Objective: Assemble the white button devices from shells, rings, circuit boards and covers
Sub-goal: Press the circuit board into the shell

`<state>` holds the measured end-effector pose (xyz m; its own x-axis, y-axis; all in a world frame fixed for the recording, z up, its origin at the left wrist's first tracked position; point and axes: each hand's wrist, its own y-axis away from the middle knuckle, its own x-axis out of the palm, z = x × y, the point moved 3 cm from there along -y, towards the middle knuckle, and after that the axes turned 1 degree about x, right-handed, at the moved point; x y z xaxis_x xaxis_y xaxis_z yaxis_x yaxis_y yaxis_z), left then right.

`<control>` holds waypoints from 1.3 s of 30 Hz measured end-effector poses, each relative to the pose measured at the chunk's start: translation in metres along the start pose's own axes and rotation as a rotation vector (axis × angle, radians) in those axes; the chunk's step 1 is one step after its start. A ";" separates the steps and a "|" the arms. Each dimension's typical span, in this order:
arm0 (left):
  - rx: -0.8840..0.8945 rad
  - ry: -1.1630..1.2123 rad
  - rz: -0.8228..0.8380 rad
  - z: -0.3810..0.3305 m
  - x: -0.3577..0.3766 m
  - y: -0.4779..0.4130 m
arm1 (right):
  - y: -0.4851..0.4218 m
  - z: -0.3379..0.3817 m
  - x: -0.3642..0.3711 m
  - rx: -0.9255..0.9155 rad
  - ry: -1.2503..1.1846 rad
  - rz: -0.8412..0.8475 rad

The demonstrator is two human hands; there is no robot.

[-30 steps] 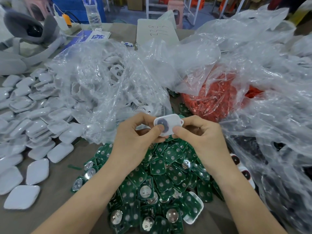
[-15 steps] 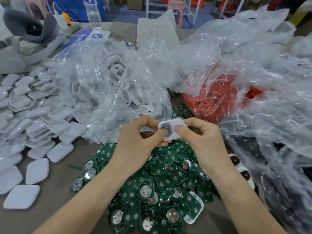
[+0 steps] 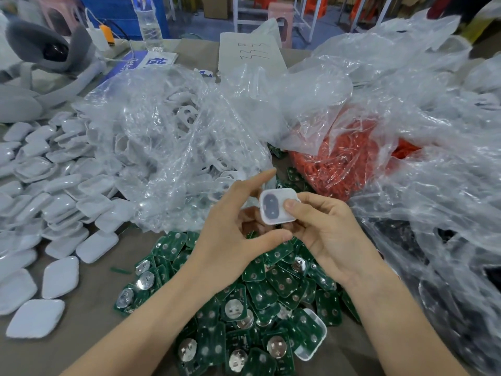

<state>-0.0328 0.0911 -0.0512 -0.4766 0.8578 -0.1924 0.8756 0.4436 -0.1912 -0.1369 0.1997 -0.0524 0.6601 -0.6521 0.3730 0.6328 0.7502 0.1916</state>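
Pinching the white shell [image 3: 276, 210] between its thumb on the front rim and fingers hidden behind, the right hand [image 3: 325, 240] tilts the hollow side, with its two dark openings, toward the eyes, probably to check it or to take the next part. The left hand [image 3: 233, 234] holds nothing: its index finger is straight above the shell and its thumb just below, spread wide as if to steady it. Green circuit boards [image 3: 271, 294] lie heaped under both palms, within reach. A clear bag of orange pieces [image 3: 339, 164], probably the rings, sits beyond the right fingertips.
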 end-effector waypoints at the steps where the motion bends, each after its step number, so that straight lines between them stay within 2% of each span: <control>1: 0.028 -0.010 -0.010 -0.001 0.000 0.000 | 0.001 0.000 0.001 0.021 -0.016 0.023; 5: 0.140 -0.054 -0.051 -0.006 -0.001 0.001 | 0.003 0.002 0.004 0.068 -0.029 0.054; 10: 0.103 -0.037 -0.081 -0.005 -0.003 0.003 | 0.004 0.001 0.005 0.083 -0.011 0.071; 13: 0.112 0.026 -0.082 -0.008 -0.003 0.004 | 0.005 0.002 0.004 0.030 0.095 0.071; 15: 0.110 0.124 -0.077 -0.009 -0.004 0.003 | 0.004 0.006 0.001 -0.043 0.199 -0.019; 18: 0.088 0.204 -0.048 -0.009 -0.006 0.001 | 0.002 0.013 -0.015 -0.201 0.323 -0.291; 20: 0.060 0.250 -0.020 -0.006 -0.004 0.000 | 0.002 0.019 -0.023 -0.258 0.260 -0.352; 26: -0.009 0.332 0.033 -0.003 -0.001 -0.001 | 0.003 0.030 -0.022 -0.267 0.009 -0.074; 33: -0.018 0.284 0.039 0.001 0.000 -0.002 | 0.005 0.030 -0.019 -0.248 0.323 -0.006; 39: -0.009 0.264 0.031 0.001 0.000 -0.003 | 0.011 0.038 -0.021 -0.280 0.452 0.024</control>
<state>-0.0348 0.0893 -0.0516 -0.4140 0.9083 0.0602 0.8905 0.4178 -0.1801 -0.1588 0.2260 -0.0230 0.7449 -0.6639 -0.0665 0.6587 0.7476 -0.0850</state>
